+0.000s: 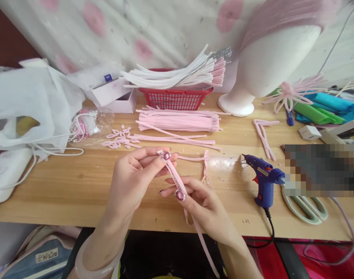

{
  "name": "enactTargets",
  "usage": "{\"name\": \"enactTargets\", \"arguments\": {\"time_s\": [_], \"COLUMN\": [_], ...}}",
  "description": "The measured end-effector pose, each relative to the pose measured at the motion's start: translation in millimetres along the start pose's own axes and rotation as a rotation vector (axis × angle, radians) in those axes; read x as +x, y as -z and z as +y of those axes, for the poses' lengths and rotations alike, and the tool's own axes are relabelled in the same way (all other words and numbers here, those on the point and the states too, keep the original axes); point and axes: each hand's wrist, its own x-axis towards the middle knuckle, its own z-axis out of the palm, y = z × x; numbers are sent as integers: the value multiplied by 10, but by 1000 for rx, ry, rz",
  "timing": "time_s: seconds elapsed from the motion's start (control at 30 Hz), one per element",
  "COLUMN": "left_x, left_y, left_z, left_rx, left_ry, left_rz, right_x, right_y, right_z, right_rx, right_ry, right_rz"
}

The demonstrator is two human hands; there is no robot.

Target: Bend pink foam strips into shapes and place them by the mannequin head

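Between my two hands runs a pink fuzzy stem [204, 241], with a pink measuring tape [206, 167] laid along its upper part. My left hand [136, 176] pinches the stem's top end and the tape under the thumb. Lower down, my right hand [198, 203] holds both between thumb and fingers, and the stem's free end hangs past the table's front edge. The tape's other part curls on the table behind my right hand. Loose pink stems [177, 140] and small pink loops [118, 136] lie just beyond my hands.
A red basket [173, 99] of white and pink stems stands behind a pink bundle [179, 121]. On the right are a blue glue gun [264, 178], scissors [304, 209] and a white foam head [261, 62]. A white bag [34, 97] and cable [60, 150] are at left.
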Motion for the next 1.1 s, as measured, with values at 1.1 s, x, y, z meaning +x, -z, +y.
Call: {"name": "enactTargets", "arguments": {"time_s": [1.1], "left_x": [-33], "left_y": [53], "left_z": [300], "left_rx": [199], "left_ry": [-129], "left_rz": [-92], "right_x": [18], "right_y": [-145], "right_z": [26], "right_rx": [184], "right_ry": [64], "right_rz": [17]}}
